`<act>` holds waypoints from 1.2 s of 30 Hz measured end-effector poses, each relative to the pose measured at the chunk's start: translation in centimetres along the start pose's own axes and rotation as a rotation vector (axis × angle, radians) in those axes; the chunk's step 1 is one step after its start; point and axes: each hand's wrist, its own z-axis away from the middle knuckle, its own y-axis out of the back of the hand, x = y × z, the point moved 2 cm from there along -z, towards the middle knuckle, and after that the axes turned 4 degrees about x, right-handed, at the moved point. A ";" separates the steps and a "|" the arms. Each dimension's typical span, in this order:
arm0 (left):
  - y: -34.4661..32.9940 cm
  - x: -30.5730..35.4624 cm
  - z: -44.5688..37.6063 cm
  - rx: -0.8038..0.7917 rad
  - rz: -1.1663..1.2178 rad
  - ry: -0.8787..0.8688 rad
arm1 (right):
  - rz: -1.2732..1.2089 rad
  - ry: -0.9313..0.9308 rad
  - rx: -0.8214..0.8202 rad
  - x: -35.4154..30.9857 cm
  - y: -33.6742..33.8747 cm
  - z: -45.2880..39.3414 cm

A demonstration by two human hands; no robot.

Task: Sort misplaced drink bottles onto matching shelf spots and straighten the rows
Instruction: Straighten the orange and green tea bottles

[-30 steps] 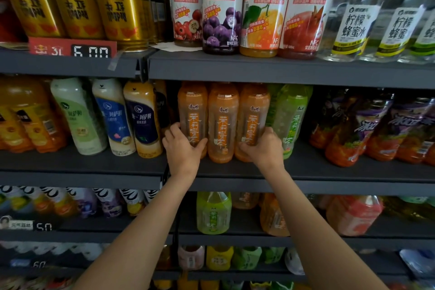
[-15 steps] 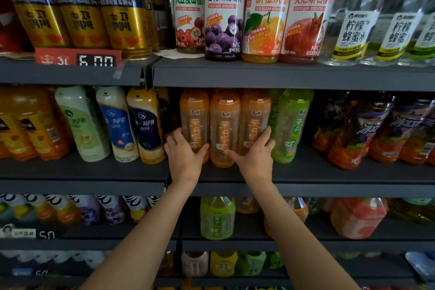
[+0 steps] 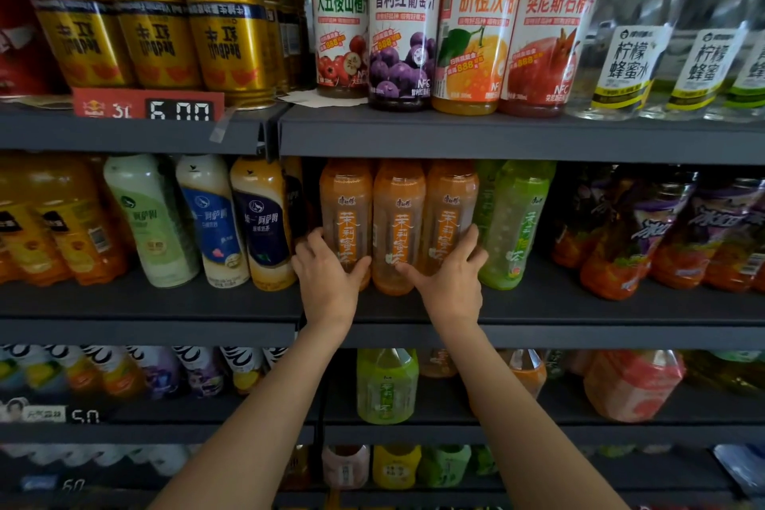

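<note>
Three orange tea bottles stand side by side on the middle shelf (image 3: 579, 302). My left hand (image 3: 327, 279) grips the left orange bottle (image 3: 345, 199) low down, fingers round its left side and thumb on its front. My right hand (image 3: 449, 282) holds the right orange bottle (image 3: 451, 199), with its fingers between that bottle and a green tea bottle (image 3: 517, 219) and its thumb reaching across the base of the middle orange bottle (image 3: 398, 203). The green bottle touches the orange row on the right.
Milk-tea bottles (image 3: 207, 219) stand left of the orange row and dark iced-tea bottles (image 3: 645, 236) lean at the right. Gold cans (image 3: 232, 41) and juice bottles (image 3: 403, 25) fill the upper shelf. A green bottle (image 3: 387, 385) stands on the lower shelf.
My right hand has spread from a curled grip at the right bottle's side into a wider hold, thumb now across the middle bottle. My left hand kept its grip.
</note>
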 end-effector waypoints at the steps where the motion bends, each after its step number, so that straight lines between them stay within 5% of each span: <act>1: 0.0 0.0 0.1 -0.003 -0.001 0.002 | 0.003 -0.002 0.003 0.0 0.0 0.0; 5: 0.7 0.5 0.6 0.082 0.028 -0.033 | 0.005 0.003 -0.015 0.0 0.2 0.2; 8: 1.4 1.9 1.7 0.223 0.114 -0.251 | -0.053 0.093 0.068 0.7 1.7 0.1; 13: -0.1 4.9 4.4 0.086 0.176 -0.544 | -0.162 0.012 0.362 3.7 5.6 -1.9; 21: -4.6 6.5 6.8 -0.091 0.143 -0.507 | -0.097 -0.037 -0.058 8.1 5.4 -7.2; 32: -9.0 11.2 9.1 0.089 0.062 -0.317 | -0.227 0.200 -0.223 9.2 5.5 -7.6; 36: -9.2 11.3 9.6 0.066 0.056 -0.317 | -0.354 0.154 -0.072 11.6 8.6 -9.9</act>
